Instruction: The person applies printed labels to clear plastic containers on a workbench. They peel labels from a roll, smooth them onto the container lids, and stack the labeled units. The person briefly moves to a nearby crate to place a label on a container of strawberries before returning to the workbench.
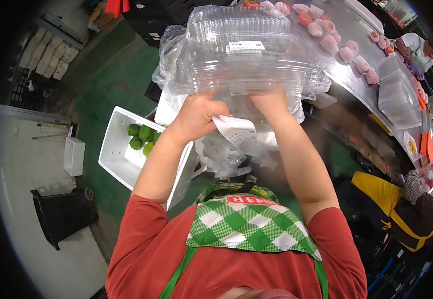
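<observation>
Clear plastic container stack (251, 62) straight ahead, nr edge at both hands. L hand (199, 114) curled, pinching white paper slip (240, 133), hanging. R hand (270, 103): fingertips hidden at stack edge, can't tell grip. White foam box (119, 152) w/ green peppers (146, 133) to L. Net-wrapped fruit (328, 44) on metal table (348, 27) to R.

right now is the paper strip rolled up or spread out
Spread out: the paper strip hangs from the left hand, printed face showing.

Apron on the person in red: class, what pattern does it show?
The apron has a green-and-white checked pattern; it shows best in the head view.
</observation>
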### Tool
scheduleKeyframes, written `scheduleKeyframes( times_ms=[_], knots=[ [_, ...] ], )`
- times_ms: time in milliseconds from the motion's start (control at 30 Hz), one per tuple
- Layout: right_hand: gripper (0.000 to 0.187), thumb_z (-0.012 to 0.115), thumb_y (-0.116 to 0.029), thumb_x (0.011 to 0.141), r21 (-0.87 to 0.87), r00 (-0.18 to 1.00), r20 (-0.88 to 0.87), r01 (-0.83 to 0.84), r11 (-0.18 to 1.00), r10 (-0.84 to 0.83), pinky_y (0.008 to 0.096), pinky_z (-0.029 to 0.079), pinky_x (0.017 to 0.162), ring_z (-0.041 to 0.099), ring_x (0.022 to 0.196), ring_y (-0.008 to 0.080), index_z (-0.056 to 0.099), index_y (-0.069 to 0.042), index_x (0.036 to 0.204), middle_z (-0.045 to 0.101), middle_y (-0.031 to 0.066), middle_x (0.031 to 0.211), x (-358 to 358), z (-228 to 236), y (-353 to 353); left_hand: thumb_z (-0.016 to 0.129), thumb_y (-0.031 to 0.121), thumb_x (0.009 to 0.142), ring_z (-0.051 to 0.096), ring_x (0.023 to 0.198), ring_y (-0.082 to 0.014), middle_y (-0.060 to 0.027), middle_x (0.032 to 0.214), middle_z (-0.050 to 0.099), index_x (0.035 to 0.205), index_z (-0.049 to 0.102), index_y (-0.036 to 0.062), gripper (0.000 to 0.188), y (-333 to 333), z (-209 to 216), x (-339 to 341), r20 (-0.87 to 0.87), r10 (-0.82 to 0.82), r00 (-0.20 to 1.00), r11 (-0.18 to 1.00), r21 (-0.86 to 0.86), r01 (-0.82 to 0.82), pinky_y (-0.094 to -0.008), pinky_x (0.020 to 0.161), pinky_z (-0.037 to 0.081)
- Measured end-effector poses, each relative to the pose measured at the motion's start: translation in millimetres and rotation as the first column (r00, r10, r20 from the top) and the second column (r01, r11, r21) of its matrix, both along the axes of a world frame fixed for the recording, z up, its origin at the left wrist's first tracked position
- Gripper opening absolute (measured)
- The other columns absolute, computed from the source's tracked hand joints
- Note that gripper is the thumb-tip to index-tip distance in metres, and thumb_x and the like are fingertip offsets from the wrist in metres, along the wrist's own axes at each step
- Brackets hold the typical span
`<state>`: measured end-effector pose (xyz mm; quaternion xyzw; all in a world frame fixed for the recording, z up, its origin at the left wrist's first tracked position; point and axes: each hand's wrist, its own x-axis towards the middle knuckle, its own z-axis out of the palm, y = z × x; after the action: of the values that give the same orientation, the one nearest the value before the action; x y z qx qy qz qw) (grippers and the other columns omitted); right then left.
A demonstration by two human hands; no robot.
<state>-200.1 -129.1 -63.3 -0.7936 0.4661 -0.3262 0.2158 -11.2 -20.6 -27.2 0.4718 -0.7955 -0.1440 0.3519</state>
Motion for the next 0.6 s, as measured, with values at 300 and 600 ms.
scheduleKeyframes(
  times_ms=[300, 600],
  knots=[
    [0.027, 0.066, -0.022, 0.086, -0.301, 0.974, -0.118, 0.149, 0.942, -0.192, 0.0487, 0.047, 0.093, 0.060, 0.107, 0.0371, 0.069, -0.009, 0.109, 0.067, 0.0169, 0.112, 11.0, 2.2, 9.5, 0.077, 0.012, 0.066, 0.066, 0.076, -0.0313, -0.0100, 0.080, 0.064, 0.079, 0.071, 0.0164, 0.014, 3.6, -2.3, -0.4, 0.099, 0.043, 0.994, 0.999, 0.012, -0.045, -0.0409, 0.063, 0.051],
    [0.043, 0.082, -0.044, 0.071, -0.380, 0.987, -0.148, -0.110, 0.918, 0.057, 0.0392, 0.037, 0.096, 0.063, 0.096, 0.0259, 0.075, -0.014, 0.102, 0.072, 0.0045, 0.099, -103.5, -3.5, 38.4, 0.077, 0.014, 0.067, 0.064, 0.069, -0.0311, -0.0092, 0.070, 0.061, 0.079, 0.071, 0.0160, 0.013, 5.5, -9.4, 0.8, 0.039, 0.020, 0.999, 1.000, 0.021, -0.021, -0.0412, 0.058, 0.049]
  ],
)
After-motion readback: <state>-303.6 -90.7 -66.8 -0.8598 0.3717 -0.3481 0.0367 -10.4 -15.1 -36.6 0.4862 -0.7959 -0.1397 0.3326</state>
